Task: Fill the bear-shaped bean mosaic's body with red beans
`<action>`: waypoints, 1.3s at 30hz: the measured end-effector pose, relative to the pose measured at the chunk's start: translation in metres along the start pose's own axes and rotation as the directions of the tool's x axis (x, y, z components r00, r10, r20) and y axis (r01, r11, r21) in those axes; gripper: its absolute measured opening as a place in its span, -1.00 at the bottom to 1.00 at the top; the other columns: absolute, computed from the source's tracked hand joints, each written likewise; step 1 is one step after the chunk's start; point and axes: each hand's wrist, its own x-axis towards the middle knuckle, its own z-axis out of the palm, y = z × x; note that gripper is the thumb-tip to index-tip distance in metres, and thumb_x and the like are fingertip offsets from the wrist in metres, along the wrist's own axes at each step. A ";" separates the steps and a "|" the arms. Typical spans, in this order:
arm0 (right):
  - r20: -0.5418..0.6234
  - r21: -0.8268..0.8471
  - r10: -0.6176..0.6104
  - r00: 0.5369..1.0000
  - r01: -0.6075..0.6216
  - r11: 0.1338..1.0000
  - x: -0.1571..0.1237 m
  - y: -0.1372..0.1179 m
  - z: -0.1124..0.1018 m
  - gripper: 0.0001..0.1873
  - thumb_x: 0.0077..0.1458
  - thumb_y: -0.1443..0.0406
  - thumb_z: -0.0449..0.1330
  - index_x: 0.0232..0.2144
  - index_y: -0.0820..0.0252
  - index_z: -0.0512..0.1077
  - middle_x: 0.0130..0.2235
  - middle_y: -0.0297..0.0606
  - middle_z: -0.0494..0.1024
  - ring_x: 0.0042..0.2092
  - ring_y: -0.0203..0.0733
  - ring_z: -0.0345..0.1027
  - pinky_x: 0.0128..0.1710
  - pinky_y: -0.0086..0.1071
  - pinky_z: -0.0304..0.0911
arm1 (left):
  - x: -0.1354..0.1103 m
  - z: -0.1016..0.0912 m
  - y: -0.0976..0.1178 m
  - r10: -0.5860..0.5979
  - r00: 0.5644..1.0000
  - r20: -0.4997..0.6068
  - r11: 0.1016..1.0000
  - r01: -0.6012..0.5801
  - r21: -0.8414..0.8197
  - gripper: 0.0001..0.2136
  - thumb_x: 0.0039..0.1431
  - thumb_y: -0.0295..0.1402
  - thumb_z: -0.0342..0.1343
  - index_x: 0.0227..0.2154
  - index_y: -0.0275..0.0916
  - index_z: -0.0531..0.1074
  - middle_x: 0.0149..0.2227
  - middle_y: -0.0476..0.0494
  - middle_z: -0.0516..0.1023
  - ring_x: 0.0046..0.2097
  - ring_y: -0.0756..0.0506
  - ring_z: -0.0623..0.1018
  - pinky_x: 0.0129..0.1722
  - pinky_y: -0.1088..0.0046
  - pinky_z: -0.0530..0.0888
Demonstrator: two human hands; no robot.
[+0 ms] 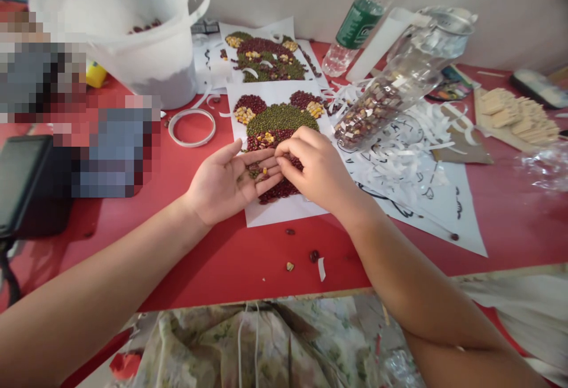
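Red, smooth tabletop (pixel 199 281) lies beneath the person's two bare hands, which meet over a white paper sheet (pixel 261 217) bearing a mosaic of dark red, green and yellow seeds (pixel 281 119). The left hand (pixel 222 190) is turned palm up, thumb held away and fingers extended, with a small scatter of mixed green, brown and yellow seeds (pixel 255 173) resting on it. The right hand (pixel 317 166) comes in from the other side, its thumb and fingers drawn close together at the left fingertips; whether a seed is pinched between them cannot be told. Together the hands cover part of the mosaic's lower half; its green dome and two dark red ears with yellow kernels show above them.

Behind it lies a second sheet with a similar seed picture (pixel 270 60). To the left stand a translucent white plastic bucket (pixel 177 51) and, nearer, a flat white ring (pixel 190 143). To the right, a clear plastic bottle of mixed beans (pixel 370 113) leans among curled white paper strips (pixel 390 157). Near the table's front edge lie loose dark beans (pixel 315 255) and a yellowish kernel (pixel 290 266).
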 end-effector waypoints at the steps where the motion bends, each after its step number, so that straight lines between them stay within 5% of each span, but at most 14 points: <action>1: -0.016 -0.017 -0.005 1.000 0.004 1.000 0.000 0.000 0.001 -0.83 0.23 0.38 0.04 -0.36 0.15 0.42 -0.29 -0.21 0.38 -0.24 -0.15 0.27 -0.19 -0.24 0.17 | 0.000 0.000 0.001 -0.002 1.000 -0.008 1.000 0.002 0.009 -0.45 0.38 -0.22 -0.25 0.22 -0.56 0.26 -0.23 -0.35 0.66 -0.13 -0.16 0.66 0.10 0.31 0.49; 10: 0.041 -0.138 -0.092 0.995 0.097 0.986 0.003 0.004 0.002 -0.73 0.27 0.33 0.01 -0.39 0.18 0.48 -0.33 -0.17 0.41 -0.25 -0.12 0.26 -0.21 -0.20 0.14 | 0.000 0.000 0.010 -0.013 0.997 -0.075 0.995 0.020 0.100 -0.52 0.36 -0.21 -0.18 0.08 -0.51 0.38 -0.31 -0.31 0.63 -0.17 -0.17 0.65 0.12 0.25 0.48; 16: -0.111 -0.023 -0.063 0.992 0.061 0.998 0.000 -0.007 0.008 -0.82 0.22 0.38 0.04 -0.37 0.10 0.42 -0.26 -0.21 0.38 -0.15 -0.10 0.24 -0.09 -0.17 0.18 | -0.002 0.001 0.008 -0.001 1.000 -0.016 0.999 0.002 0.048 -0.58 0.38 -0.23 -0.21 -0.06 -0.44 0.45 -0.37 -0.24 0.61 -0.25 -0.11 0.65 0.03 0.33 0.54; 29: -0.080 0.290 0.074 0.994 -0.048 0.956 0.004 -0.011 0.015 -0.91 0.19 0.35 0.08 -0.33 0.09 0.38 -0.19 -0.24 0.31 -0.10 -0.16 0.30 0.00 -0.14 0.26 | 0.000 0.001 0.011 0.045 0.995 -0.091 0.999 -0.043 0.019 -0.55 0.40 -0.27 -0.23 0.15 -0.50 0.28 -0.42 -0.18 0.55 -0.34 -0.08 0.64 -0.12 0.40 0.62; 34: -0.173 0.345 0.103 0.979 -0.038 0.938 0.005 -0.007 0.009 -0.92 0.23 0.34 0.07 -0.31 0.12 0.37 -0.22 -0.25 0.36 -0.12 -0.20 0.30 -0.05 -0.23 0.24 | 0.002 -0.002 0.018 0.123 0.989 -0.085 0.992 -0.124 -0.011 -0.50 0.40 -0.25 -0.24 0.22 -0.55 0.19 -0.28 -0.30 0.61 -0.23 -0.12 0.68 -0.12 0.40 0.63; 39: 0.022 0.312 0.020 1.000 -0.026 0.950 0.002 0.003 0.001 -0.84 0.28 0.30 0.07 -0.36 0.14 0.39 -0.29 -0.31 0.38 -0.24 -0.26 0.28 -0.17 -0.33 0.20 | 0.006 -0.010 0.032 0.286 0.943 -0.172 0.952 -0.299 -0.059 -0.52 0.40 -0.30 -0.26 0.27 -0.46 0.15 -0.31 -0.22 0.63 -0.22 -0.09 0.67 -0.13 0.45 0.62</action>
